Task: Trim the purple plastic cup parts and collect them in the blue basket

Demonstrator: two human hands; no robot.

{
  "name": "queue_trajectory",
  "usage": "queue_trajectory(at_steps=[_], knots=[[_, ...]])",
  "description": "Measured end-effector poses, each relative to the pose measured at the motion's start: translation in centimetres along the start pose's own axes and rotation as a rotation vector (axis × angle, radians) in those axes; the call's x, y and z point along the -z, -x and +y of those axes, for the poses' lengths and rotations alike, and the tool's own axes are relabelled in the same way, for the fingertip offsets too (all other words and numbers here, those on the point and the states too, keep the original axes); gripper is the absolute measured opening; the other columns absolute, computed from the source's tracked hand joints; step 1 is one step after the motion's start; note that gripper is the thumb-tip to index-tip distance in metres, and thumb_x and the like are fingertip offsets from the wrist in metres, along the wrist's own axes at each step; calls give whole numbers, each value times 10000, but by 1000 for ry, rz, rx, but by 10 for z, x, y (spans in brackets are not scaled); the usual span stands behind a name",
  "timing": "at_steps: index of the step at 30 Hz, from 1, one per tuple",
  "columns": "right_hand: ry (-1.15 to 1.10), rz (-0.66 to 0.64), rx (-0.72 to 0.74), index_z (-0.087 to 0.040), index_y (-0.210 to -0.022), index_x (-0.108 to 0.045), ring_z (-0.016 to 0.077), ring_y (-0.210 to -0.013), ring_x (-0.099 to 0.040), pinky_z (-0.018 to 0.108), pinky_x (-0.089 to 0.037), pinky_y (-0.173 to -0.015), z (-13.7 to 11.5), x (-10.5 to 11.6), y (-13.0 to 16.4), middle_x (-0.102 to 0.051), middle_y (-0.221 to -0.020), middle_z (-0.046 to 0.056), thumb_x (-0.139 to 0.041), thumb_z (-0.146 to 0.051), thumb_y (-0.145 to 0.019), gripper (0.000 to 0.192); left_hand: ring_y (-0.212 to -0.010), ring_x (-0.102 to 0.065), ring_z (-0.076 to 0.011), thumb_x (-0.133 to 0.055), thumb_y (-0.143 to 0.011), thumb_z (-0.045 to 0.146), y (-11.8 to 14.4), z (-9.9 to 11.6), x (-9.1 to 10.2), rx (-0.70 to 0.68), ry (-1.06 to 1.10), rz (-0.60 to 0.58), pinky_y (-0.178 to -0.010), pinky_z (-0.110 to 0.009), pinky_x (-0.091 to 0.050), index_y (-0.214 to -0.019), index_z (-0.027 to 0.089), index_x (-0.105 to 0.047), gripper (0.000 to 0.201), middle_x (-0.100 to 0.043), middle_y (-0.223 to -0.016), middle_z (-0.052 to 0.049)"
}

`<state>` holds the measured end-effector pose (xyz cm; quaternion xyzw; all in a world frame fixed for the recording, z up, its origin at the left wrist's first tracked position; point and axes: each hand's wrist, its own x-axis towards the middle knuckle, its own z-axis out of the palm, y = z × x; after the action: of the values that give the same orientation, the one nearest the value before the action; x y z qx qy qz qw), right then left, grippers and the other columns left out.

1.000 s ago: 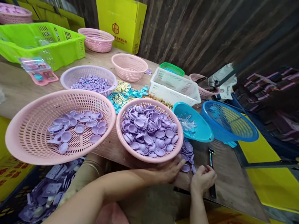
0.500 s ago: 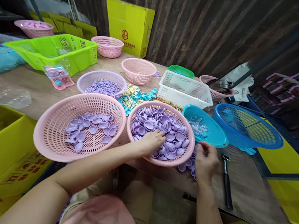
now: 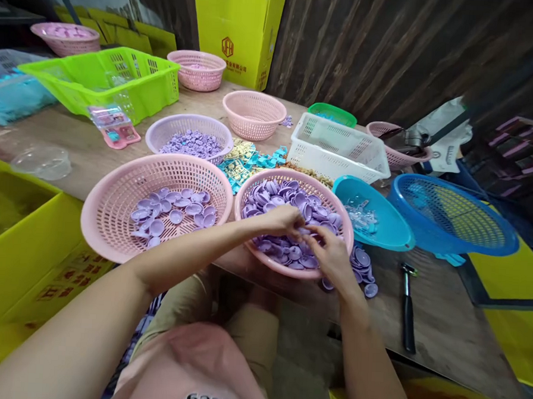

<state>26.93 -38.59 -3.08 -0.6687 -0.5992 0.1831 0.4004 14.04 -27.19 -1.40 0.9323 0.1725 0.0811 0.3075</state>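
Purple caps (image 3: 273, 200): heaped in the pink basket (image 3: 253, 190) directly before the body. Left hand (image 3: 278, 219) and right hand (image 3: 330, 254) are met over the heap, fingertips pinched together on one cap; left hand is set deeper. Second pink basket (image 3: 114, 203) lies leftward.

The two big round baskets, the left basket (image 3: 114, 215) and the right basket (image 3: 337, 212), are pale pink with a pattern of small slots. The caps (image 3: 275, 197) in them are lilac. A smaller basket (image 3: 163, 131) behind is light purple, with purple pieces inside. The crate (image 3: 76, 79) is bright green and the square basket (image 3: 341, 147) is white. One bowl (image 3: 390, 227) is turquoise, and the sieve (image 3: 470, 234) near it is blue. The carton (image 3: 235, 25) is yellow with a brown print. The table (image 3: 438, 327) is brown wood. The hammer (image 3: 407, 308) is black.
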Motion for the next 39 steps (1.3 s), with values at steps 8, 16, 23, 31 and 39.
queue_trajectory(at_steps=[8, 16, 23, 31, 39], knots=[[-601, 129, -248, -169, -808, -611, 76, -490, -509, 216, -430, -471, -14, 6, 6, -606, -676, -24, -698, -402, -604, 322, -461, -423, -46, -651, -673, 364, 17, 19, 19, 57, 793, -148, -473, -201, -316, -631, 84, -559, 298, -469, -520, 40], [-747, 274, -232, -188, -763, -559, 61, -462, -464, 198, -385, -441, -8, 28, 30, -524, -591, -58, -719, -413, -583, 329, -540, -493, -39, -540, -806, 234, 15, 28, 6, 184, 1062, -176, -554, -207, -407, -743, 79, -553, 167, -533, -644, 9], [-91, 748, -285, -179, -712, -508, 123, -566, -488, 271, -411, -535, 63, 49, 55, -490, -658, -10, -599, -396, -687, 237, -575, -525, -76, -437, -857, 240, 18, 65, -1, 101, 563, -65, -596, -227, -434, -754, 87, -536, 209, -546, -627, -4], [460, 644, -193, -173, -704, -519, 257, -919, -459, 403, -382, -811, 116, 28, 79, -453, -902, 129, -416, -369, -759, 228, -701, -605, -187, -459, -737, 40, 20, 94, -118, -217, -303, -198, -580, -275, -483, -867, 88, -559, 171, -605, -855, -120], [503, 788, -97, -154, -791, -533, 268, -940, -460, 420, -359, -837, 120, 23, 87, -478, -926, 140, -426, -420, -783, 287, -699, -595, -161, -443, -756, 71, 16, 104, -95, -156, -325, -112, -587, -254, -499, -951, 126, -511, 213, -557, -880, -105]])
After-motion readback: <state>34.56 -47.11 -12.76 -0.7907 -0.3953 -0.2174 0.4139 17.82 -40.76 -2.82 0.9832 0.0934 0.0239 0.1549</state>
